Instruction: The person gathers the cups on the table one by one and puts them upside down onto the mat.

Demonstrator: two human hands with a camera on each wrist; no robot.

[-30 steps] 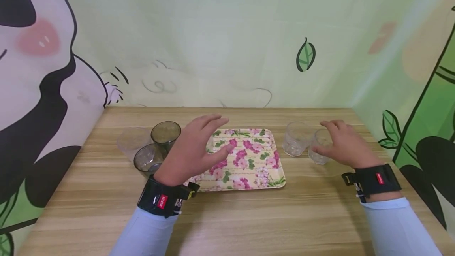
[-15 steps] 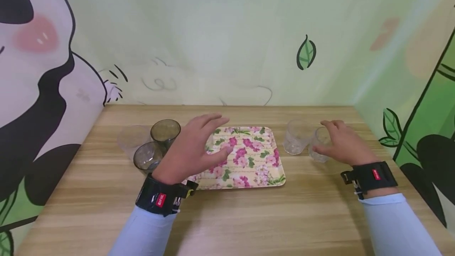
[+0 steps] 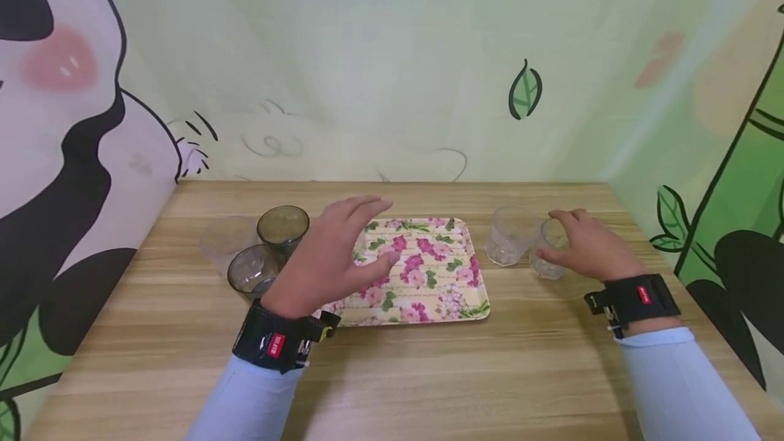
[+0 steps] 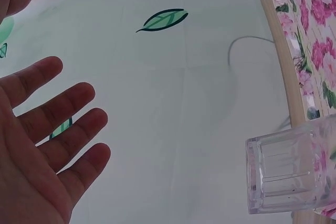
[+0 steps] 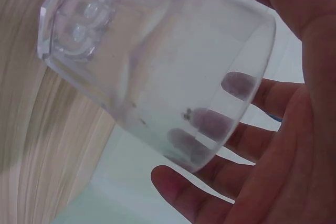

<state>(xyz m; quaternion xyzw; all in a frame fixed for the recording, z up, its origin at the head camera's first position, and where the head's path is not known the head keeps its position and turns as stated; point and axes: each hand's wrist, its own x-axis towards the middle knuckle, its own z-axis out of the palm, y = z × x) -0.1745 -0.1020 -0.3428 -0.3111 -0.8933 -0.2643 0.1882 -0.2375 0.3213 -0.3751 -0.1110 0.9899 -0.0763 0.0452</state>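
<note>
In the head view my left hand (image 3: pixel 331 257) hovers over the left part of a floral tray (image 3: pixel 422 301), fingers spread, holding nothing. The left wrist view shows a clear cup (image 4: pixel 283 174) at the tray, mostly hidden behind that hand in the head view. On the right, my right hand (image 3: pixel 594 247) is held loosely around a clear cup (image 3: pixel 547 264), thumb on the near side. In the right wrist view its fingertips show through this cup (image 5: pixel 173 56); contact cannot be made out. Another clear cup (image 3: pixel 507 243) stands just left of it.
Left of the tray stand two smoky dark cups (image 3: pixel 283 223) and a clear cup (image 3: pixel 223 240), close together. Everything is on a wooden table (image 3: pixel 441 380). A printed curtain-like wall (image 3: pixel 392 87) rises behind the table's back edge.
The view shifts slightly. Both hands keep nearly the same pose and place, and the cups and tray have not moved.
</note>
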